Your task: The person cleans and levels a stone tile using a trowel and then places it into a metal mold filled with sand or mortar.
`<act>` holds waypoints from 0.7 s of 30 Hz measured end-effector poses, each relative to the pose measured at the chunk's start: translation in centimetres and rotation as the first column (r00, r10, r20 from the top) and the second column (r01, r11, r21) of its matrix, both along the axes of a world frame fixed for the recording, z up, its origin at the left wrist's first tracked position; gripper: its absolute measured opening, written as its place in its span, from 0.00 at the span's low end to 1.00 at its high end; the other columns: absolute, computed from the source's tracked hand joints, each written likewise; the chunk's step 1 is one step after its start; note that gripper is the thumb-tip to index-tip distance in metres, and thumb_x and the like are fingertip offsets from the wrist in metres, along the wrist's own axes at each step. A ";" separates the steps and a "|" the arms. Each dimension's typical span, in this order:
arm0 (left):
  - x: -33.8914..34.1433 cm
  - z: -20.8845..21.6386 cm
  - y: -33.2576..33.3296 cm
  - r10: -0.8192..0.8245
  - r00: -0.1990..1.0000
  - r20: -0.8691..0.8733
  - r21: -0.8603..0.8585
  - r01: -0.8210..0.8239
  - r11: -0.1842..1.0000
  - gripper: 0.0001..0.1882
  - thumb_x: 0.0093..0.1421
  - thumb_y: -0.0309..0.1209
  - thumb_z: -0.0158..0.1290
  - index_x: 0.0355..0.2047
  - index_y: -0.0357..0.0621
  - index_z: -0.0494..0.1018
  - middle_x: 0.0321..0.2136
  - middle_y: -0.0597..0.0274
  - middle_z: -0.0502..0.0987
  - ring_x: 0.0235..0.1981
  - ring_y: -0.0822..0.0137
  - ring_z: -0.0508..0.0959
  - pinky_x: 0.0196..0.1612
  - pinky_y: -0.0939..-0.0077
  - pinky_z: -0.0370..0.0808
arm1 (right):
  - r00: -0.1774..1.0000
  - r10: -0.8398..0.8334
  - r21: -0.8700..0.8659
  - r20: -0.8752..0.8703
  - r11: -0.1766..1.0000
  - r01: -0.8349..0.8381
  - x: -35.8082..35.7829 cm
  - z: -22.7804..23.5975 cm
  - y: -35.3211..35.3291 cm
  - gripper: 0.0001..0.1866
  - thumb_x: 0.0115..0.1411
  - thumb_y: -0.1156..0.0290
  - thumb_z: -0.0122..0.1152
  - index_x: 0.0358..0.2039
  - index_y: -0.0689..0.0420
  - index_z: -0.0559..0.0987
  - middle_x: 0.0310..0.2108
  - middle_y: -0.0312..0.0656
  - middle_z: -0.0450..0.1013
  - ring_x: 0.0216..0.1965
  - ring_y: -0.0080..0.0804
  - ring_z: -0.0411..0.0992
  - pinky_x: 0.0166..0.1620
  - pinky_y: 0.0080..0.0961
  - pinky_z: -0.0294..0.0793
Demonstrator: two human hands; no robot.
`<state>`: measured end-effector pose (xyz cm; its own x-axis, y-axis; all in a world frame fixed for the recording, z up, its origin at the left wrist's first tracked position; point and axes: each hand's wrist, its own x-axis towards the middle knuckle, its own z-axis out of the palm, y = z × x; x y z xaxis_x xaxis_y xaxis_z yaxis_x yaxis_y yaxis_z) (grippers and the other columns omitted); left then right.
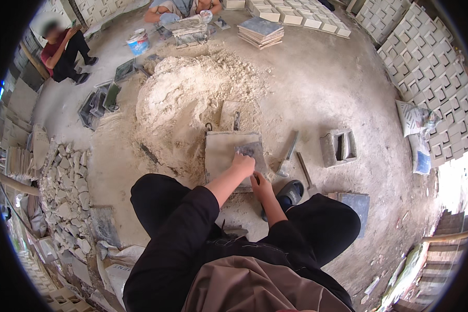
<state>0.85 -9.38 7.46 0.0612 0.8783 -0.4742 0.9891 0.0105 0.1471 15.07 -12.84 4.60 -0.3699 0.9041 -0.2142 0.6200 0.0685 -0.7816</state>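
Note:
A square, flat grey mould or slab lies in front of my knees, dusted with pale powder, with a darker smooth patch at its right. Over that patch, my left hand is closed, its fingers curled down against the surface; what it grips is hidden. My right hand is closed too, at the slab's near right edge, around something dark I cannot make out. Beyond the slab spreads a large heap of pale powder. To the right lie a trowel-like tool and a hammer-like tool.
A hollow grey block mould stands to the right, with stacked plates nearer. Broken rubble lies left. Far off are a bucket, stacked slabs, a gloved co-worker and a seated person. Pale blocks line the right.

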 end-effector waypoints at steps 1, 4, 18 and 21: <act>1.0 0.7 -1.0 0.024 0.999 0.021 0.042 -0.025 0.999 0.19 0.51 0.34 0.48 0.43 0.41 0.71 0.37 0.53 0.76 0.43 0.55 0.75 0.52 0.52 0.60 | 0.999 -0.001 -0.042 0.046 0.999 0.003 0.9 0.7 -1.2 0.21 0.57 0.56 0.47 0.47 0.54 0.69 0.35 0.54 0.73 0.38 0.48 0.72 0.41 0.35 0.69; 3.7 1.2 -2.9 0.092 0.996 0.008 0.069 -0.092 0.993 0.17 0.52 0.33 0.47 0.39 0.38 0.72 0.35 0.51 0.77 0.40 0.54 0.76 0.53 0.52 0.60 | 0.992 -0.030 -0.184 0.125 0.982 0.053 1.6 3.2 -4.0 0.20 0.57 0.56 0.46 0.47 0.51 0.69 0.35 0.55 0.72 0.38 0.49 0.72 0.41 0.35 0.70; 5.4 -3.3 -4.1 0.394 0.900 0.188 -0.075 -0.387 0.919 0.29 0.55 0.35 0.41 0.58 0.43 0.54 0.57 0.35 0.51 0.58 0.41 0.55 0.57 0.57 0.57 | 0.992 0.045 -0.093 0.115 0.995 -0.035 2.0 0.3 -2.9 0.15 0.57 0.62 0.47 0.42 0.55 0.66 0.35 0.59 0.70 0.39 0.59 0.68 0.39 0.48 0.67; 5.3 -2.3 -3.2 0.423 0.885 0.197 -0.102 -0.410 0.906 0.30 0.55 0.35 0.41 0.59 0.44 0.53 0.58 0.35 0.48 0.59 0.42 0.52 0.58 0.58 0.55 | 0.997 0.041 -0.111 0.070 0.993 -0.033 1.6 0.3 -1.6 0.16 0.56 0.61 0.47 0.43 0.55 0.66 0.35 0.59 0.70 0.39 0.59 0.67 0.39 0.48 0.67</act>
